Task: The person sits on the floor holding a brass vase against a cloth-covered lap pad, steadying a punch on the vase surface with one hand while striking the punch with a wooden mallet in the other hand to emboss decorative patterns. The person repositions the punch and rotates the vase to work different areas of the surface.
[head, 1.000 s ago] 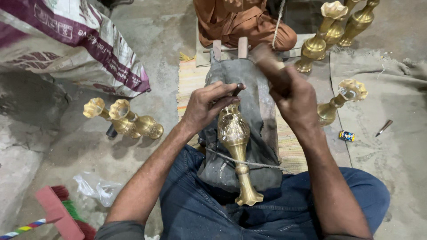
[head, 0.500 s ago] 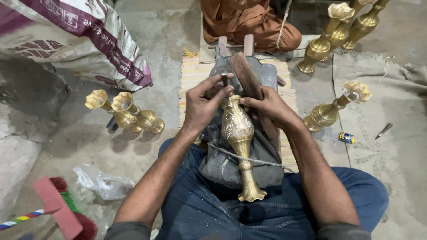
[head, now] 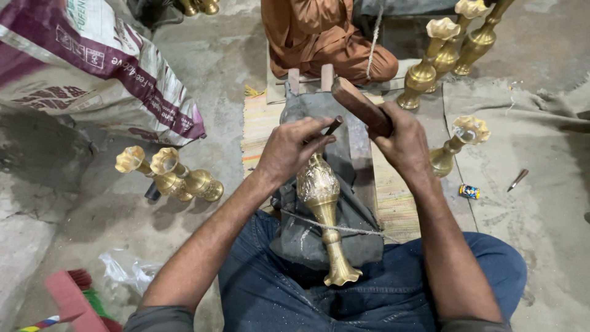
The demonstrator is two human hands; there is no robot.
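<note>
While the brass vase [head: 321, 203] lies on its side across the person's lap, its flared foot points toward the body and its neck points away, resting on a dark grey cloth pad [head: 344, 215] that covers a block between the knees. A thin cord [head: 344, 229] crosses the vase's stem and the cloth. The left hand [head: 289, 147] is curled over the upper part of the vase, its fingers pressed together and pinching a slim dark chisel-like tool [head: 333, 126] whose tip sits near the vase's neck. The right hand [head: 402, 132] is closed in a fist around a wooden mallet [head: 359, 106], which is raised at a slant above the cloth, just beside the tool's upper end but apart from it. Under the block is a striped woven mat [head: 261, 123]. To the left on the concrete floor lie two brass vases [head: 172, 175] on their sides, touching each other, near a large printed sack [head: 92, 67]. To the right, one more brass vase [head: 458, 144] leans just beside the right wrist, and three stand upright together farther back [head: 452, 46]. A second person in orange clothing [head: 326, 37] sits at the top of the view. A small blue tin [head: 469, 191] and a loose metal punch [head: 517, 179] lie on the grey fabric [head: 541, 123] at right.
</note>
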